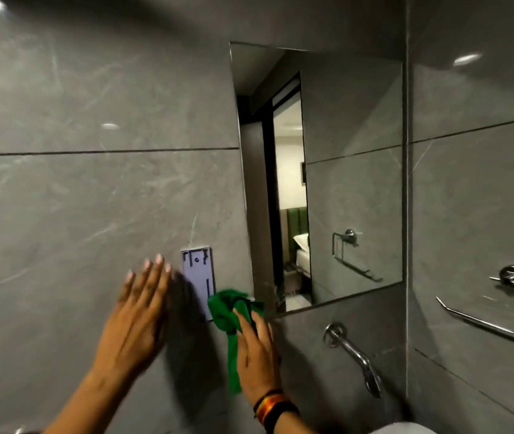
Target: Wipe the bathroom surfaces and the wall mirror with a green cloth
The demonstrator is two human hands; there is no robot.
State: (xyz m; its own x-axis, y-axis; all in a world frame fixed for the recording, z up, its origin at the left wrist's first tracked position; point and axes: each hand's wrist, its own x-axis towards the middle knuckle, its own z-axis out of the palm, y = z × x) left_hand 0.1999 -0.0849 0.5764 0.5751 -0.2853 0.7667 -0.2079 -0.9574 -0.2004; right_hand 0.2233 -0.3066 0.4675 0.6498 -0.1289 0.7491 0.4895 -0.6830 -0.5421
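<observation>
My right hand holds a bunched green cloth against the grey tiled wall, right at the lower left corner of the wall mirror. A strip of the cloth hangs down along my wrist. My left hand lies flat on the wall with its fingers spread, holding nothing, just left of a small grey plastic wall bracket. The cloth overlaps the bracket's lower right corner.
A chrome spout sticks out of the wall below the mirror. Chrome towel rails are fixed on the right wall. A white basin edge shows at the bottom. The mirror reflects a doorway and a towel ring.
</observation>
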